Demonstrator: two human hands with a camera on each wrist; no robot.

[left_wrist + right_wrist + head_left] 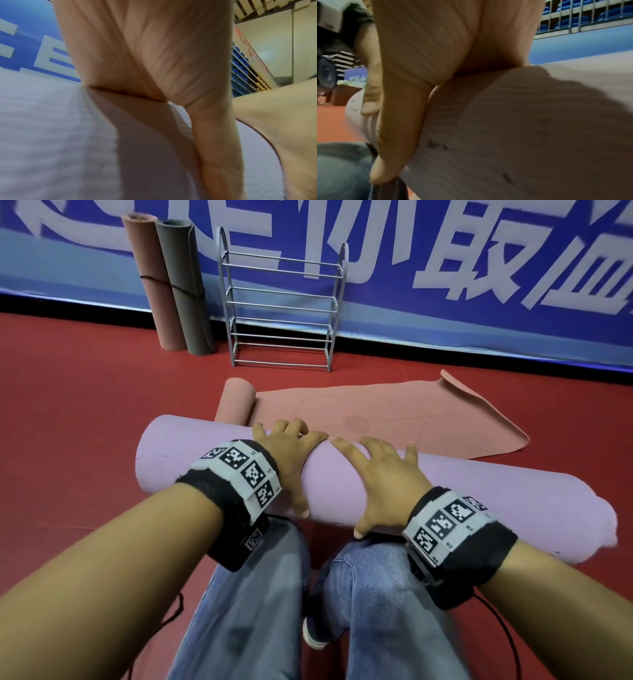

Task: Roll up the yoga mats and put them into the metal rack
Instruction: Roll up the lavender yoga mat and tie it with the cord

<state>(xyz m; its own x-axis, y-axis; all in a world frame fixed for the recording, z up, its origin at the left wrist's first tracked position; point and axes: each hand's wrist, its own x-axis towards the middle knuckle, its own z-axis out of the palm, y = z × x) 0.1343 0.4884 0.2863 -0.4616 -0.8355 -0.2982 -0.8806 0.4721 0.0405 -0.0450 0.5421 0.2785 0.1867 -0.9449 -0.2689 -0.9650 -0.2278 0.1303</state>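
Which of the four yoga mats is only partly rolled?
The salmon mat on the floor beyond the hands: mostly flat, a roll begun at its left end. The lilac mat and the two leaning mats are fully rolled.

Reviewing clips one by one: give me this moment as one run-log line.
phase: rolling | purple yoga mat: rolled | left hand, right hand: pressing it | metal rack: empty | pink yoga mat: partly rolled

Four mats [342, 491], one rack [282, 302]

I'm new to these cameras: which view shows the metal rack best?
The head view: the metal rack stands whole and empty against the blue banner, beyond the purple mat. Neither wrist view shows it; both are filled by the hands and that mat.
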